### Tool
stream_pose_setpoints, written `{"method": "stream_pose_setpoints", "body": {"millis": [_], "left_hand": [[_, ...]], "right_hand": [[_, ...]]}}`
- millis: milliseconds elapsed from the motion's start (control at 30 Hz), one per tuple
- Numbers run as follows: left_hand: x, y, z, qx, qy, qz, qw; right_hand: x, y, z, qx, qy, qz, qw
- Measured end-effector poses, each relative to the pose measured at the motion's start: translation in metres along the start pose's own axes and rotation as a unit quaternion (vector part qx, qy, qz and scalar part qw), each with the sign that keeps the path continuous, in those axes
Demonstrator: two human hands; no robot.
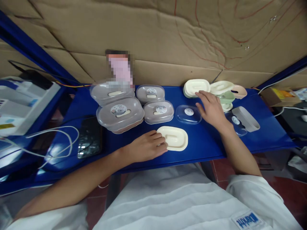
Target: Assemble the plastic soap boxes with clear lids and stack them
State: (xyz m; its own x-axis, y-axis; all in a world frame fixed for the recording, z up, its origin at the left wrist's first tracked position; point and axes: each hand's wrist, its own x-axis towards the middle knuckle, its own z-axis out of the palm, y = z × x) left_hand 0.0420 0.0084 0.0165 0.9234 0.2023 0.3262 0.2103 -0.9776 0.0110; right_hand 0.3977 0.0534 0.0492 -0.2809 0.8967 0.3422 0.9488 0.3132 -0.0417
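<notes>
My left hand (pixel 150 145) is closed on the left end of a cream oval plastic tray (pixel 181 139), which lies flat near the table's front edge. Over at the back right, my right hand (pixel 211 108) has its thumb and fingers apart, the fingertips at the front edge of a stack of similar cream trays (pixel 197 87). Between my hands lies a clear plastic lid (pixel 183 115) with a round label. Lidded lunch boxes with clear tops stand to the left, among them a large box (pixel 107 115) and a smaller box (pixel 150 115).
Behind my right hand are a pink plastic piece (pixel 240 92) and a green piece (pixel 227 97). A grey tray (pixel 248 119) lies on the right beside another clear lid (pixel 236 124). A dark phone (pixel 90 137) and white cables (pixel 57 127) are at the left. Cardboard (pixel 148 35) walls the back.
</notes>
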Motion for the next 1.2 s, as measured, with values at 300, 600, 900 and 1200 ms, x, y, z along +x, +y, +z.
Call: {"method": "stream_pose_setpoints", "body": {"millis": [300,600,900,1200], "left_hand": [[-0.002,0.001,-0.001,0.005,0.004,0.016,1.0],[-0.001,-0.001,-0.004,0.037,0.006,0.012,0.999],[-0.002,0.003,-0.002,0.005,-0.009,0.007,1.0],[-0.003,0.0,-0.004,0.017,-0.017,0.005,1.0]], "right_hand": [[0.018,0.045,0.02,-0.034,0.044,0.093,0.994],[-0.022,-0.028,-0.042,0.166,-0.061,-0.064,0.982],[-0.019,-0.013,-0.023,0.15,-0.122,-0.093,0.977],[0.014,0.048,0.024,0.015,0.037,0.053,0.998]]}}
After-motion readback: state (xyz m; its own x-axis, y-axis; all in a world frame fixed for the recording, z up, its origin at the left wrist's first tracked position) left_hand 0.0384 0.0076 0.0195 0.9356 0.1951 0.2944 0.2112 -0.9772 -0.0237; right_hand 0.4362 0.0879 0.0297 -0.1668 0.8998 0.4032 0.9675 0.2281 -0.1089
